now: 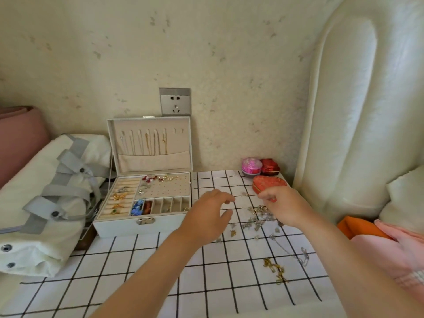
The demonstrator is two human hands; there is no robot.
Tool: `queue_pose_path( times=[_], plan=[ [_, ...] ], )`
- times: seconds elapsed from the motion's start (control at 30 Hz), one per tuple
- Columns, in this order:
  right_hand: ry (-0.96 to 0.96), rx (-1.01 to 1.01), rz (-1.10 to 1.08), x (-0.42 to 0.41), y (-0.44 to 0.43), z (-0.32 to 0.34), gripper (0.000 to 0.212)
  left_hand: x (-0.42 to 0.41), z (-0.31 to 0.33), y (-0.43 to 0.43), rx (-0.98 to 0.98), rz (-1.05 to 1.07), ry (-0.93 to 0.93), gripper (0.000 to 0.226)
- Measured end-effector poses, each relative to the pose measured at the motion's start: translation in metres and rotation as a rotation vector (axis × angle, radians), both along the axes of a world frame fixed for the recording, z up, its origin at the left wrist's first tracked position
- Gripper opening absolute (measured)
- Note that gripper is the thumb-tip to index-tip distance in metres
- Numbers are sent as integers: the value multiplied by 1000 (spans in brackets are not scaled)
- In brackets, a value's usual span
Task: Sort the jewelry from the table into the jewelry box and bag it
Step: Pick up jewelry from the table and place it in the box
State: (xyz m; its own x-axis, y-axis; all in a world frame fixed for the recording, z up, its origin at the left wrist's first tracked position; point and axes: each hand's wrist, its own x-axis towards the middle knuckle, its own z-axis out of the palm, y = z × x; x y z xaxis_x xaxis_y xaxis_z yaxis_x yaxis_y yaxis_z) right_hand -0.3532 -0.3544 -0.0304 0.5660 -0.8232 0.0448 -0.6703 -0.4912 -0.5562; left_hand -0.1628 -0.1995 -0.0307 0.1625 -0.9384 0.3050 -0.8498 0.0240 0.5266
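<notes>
The white jewelry box stands open at the table's back left, with rings, earrings and beads in its tray and chains hanging in the lid. A pile of small silver jewelry lies right of centre, with a gold chain and a silver chain nearer me. My left hand hovers between box and pile, its fingers loosely curved and its thumb apart, holding nothing. My right hand is over the pile's far edge, fingertips bunched in a pinch on a small piece that is barely visible. A white bag with grey straps lies left of the box.
A red heart-shaped case, a pink round case and a dark red case sit at the back right. A padded cream headboard rises on the right. Pink and orange cloth lies at the table's right edge. The near checked tablecloth is bare.
</notes>
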Motion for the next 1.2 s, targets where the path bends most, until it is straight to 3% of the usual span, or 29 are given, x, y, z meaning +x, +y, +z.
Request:
queue_pose_path(
  times=[0.33,0.43,0.53,0.87,1.03,1.2],
  plan=[
    [60,-11,76,-17,-22,-13,30,-33,-17,-84,158,-35,-122,47],
    [116,-38,135,-11,-23,-14,29,-30,-17,-100,276,-95,-260,55],
    [189,-61,144,-7,-25,-12,31,-25,-23,-104,390,-115,-279,52],
    [142,27,141,-6,-22,-8,19,-19,-41,-82,82,-9,-212,30],
    [132,-3,116,-4,-17,-8,17,-22,-35,-80,80,-57,-356,31],
    [149,26,132,-2,-14,-8,18,-18,-31,-77,114,-60,-335,21]
  ],
)
